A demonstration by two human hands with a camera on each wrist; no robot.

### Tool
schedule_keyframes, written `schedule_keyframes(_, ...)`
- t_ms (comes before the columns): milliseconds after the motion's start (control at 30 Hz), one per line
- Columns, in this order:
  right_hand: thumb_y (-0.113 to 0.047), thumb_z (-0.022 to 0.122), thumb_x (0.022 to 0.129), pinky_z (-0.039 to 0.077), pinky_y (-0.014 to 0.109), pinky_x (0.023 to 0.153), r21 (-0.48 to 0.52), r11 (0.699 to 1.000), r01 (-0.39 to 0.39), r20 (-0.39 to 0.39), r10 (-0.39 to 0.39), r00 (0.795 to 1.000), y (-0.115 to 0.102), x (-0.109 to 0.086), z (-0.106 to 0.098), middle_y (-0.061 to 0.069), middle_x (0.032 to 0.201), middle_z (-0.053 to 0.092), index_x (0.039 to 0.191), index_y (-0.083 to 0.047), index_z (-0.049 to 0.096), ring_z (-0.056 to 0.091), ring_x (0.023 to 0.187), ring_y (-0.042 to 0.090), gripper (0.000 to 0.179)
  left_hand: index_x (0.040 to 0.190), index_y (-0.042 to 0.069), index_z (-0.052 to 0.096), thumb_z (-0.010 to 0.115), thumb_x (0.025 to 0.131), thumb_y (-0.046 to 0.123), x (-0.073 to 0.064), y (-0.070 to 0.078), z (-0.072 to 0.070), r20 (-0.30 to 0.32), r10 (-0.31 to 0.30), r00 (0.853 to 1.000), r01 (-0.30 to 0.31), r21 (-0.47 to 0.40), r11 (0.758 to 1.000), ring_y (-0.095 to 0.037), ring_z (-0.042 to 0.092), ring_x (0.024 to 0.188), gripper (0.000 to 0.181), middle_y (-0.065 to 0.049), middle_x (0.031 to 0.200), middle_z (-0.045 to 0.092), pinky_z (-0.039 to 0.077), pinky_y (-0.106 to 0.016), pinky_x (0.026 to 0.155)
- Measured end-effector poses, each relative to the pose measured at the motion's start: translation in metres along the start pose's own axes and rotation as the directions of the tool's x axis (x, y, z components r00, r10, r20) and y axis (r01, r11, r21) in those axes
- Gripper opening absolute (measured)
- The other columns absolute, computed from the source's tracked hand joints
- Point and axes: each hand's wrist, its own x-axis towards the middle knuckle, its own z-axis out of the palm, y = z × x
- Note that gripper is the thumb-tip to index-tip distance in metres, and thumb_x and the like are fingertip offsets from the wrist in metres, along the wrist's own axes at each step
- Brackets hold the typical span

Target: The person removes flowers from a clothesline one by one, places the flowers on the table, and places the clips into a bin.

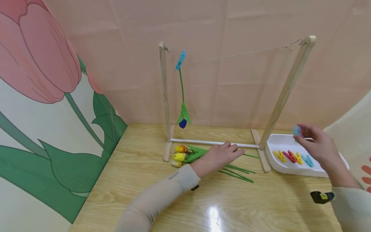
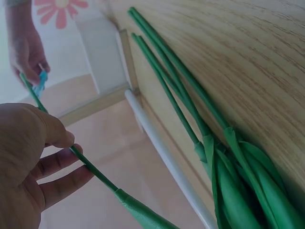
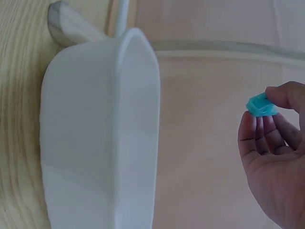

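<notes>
My left hand (image 1: 217, 158) pinches the green stem (image 2: 97, 172) of an artificial tulip between thumb and fingers, above several other tulips (image 1: 179, 157) lying on the table. Their visible heads are orange, yellow and pale. The held tulip's head cannot be made out. Over the white tray (image 1: 301, 171), my right hand (image 1: 318, 145) holds a light blue clothespin (image 3: 261, 105) between thumb and fingertips. A blue tulip (image 1: 183, 123) hangs head down from the string (image 1: 232, 56), clipped at its stem by another blue clothespin (image 1: 180, 60).
Yellow, red and blue clothespins (image 1: 289, 156) lie in the tray. The wooden frame's left post (image 1: 164, 90) and right post (image 1: 287, 90) carry the string. A white bar (image 1: 208, 141) joins their feet. Behind stands a pink backdrop (image 1: 139, 64).
</notes>
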Motion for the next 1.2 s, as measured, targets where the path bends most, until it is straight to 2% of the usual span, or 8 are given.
schedule_keyframes(200,-0.027,0.063,0.101,0.047,0.008,0.063,-0.066,0.998,-0.004,0.017,0.005,1.0,0.017,0.002,-0.003,-0.008,0.106,0.054,0.147,0.001,0.046,0.045,0.087,-0.015,0.057,0.139,0.027,0.049,0.051,0.104,0.004,0.003,0.005,0.002,0.08,0.002,0.997,-0.001,-0.016,1.0,-0.009,0.055,0.089,0.042,0.008,0.111,0.057,0.042,-0.017,0.05)
schedule_keyframes(333,-0.028,0.063,0.101,0.044,0.008,0.062,-0.111,0.994,-0.005,0.018,0.007,1.0,0.028,0.003,-0.005,0.002,0.11,0.055,0.147,0.002,0.046,0.041,0.086,-0.016,0.057,0.141,0.027,0.047,0.052,0.104,0.004,0.004,0.006,0.004,0.098,0.002,0.995,0.001,-0.03,1.0,-0.009,0.054,0.09,0.044,0.008,0.114,0.056,0.041,-0.017,0.049)
schedule_keyframes(400,-0.031,0.06,0.102,0.043,0.009,0.061,-0.138,0.99,-0.032,0.03,0.037,0.999,0.032,0.003,-0.007,0.011,0.116,0.054,0.149,0.002,0.043,0.046,0.091,-0.006,0.06,0.143,0.027,0.046,0.052,0.104,0.003,0.004,0.006,0.004,0.113,0.003,0.994,0.002,-0.039,0.999,-0.01,0.054,0.092,0.046,0.008,0.116,0.056,0.042,-0.017,0.05)
schedule_keyframes(467,-0.035,0.058,0.103,0.044,0.01,0.06,-0.15,0.986,-0.069,0.046,0.077,0.996,0.036,0.003,-0.008,0.019,0.121,0.052,0.152,0.001,0.039,0.051,0.099,0.011,0.064,0.144,0.028,0.045,0.052,0.104,0.003,0.005,0.007,0.005,0.128,0.0,0.992,0.005,-0.045,0.999,-0.01,0.053,0.092,0.047,0.008,0.116,0.056,0.042,-0.018,0.05)
schedule_keyframes(567,-0.04,0.055,0.103,0.044,0.012,0.058,-0.168,0.978,-0.123,0.063,0.135,0.989,0.041,0.001,-0.012,0.029,0.13,0.047,0.153,0.002,0.034,0.046,0.106,0.038,0.069,0.144,0.028,0.045,0.052,0.103,0.003,0.005,0.008,0.006,0.153,0.0,0.988,0.01,-0.066,0.998,-0.009,0.051,0.089,0.048,0.008,0.116,0.055,0.04,-0.018,0.05)
schedule_keyframes(600,-0.04,0.055,0.103,0.043,0.013,0.058,-0.171,0.977,-0.13,0.065,0.143,0.988,0.043,0.0,-0.013,0.031,0.13,0.046,0.153,0.003,0.034,0.045,0.107,0.042,0.069,0.144,0.029,0.045,0.052,0.103,0.002,0.005,0.008,0.006,0.153,0.0,0.988,0.011,-0.068,0.998,-0.009,0.05,0.088,0.049,0.008,0.115,0.055,0.04,-0.017,0.05)
schedule_keyframes(867,-0.031,0.058,0.103,0.039,0.027,0.066,-0.25,0.958,-0.144,0.024,0.155,0.988,0.063,-0.006,-0.018,0.035,0.125,0.049,0.148,0.009,0.038,0.047,0.106,0.048,0.063,0.142,0.031,0.045,0.052,0.102,0.0,0.004,0.012,0.014,0.141,0.002,0.99,0.006,-0.055,0.998,-0.008,0.049,0.088,0.051,0.01,0.113,0.054,0.038,-0.017,0.046)
schedule_keyframes(1200,-0.031,0.059,0.102,0.04,0.036,0.068,-0.31,0.939,-0.147,0.051,0.17,0.984,0.085,-0.01,-0.031,0.04,0.118,0.05,0.138,0.014,0.043,0.049,0.1,0.051,0.059,0.142,0.031,0.046,0.05,0.101,-0.004,0.006,0.014,0.025,0.112,0.014,0.994,-0.01,-0.039,0.999,-0.007,0.047,0.085,0.054,0.01,0.112,0.055,0.038,-0.016,0.047)
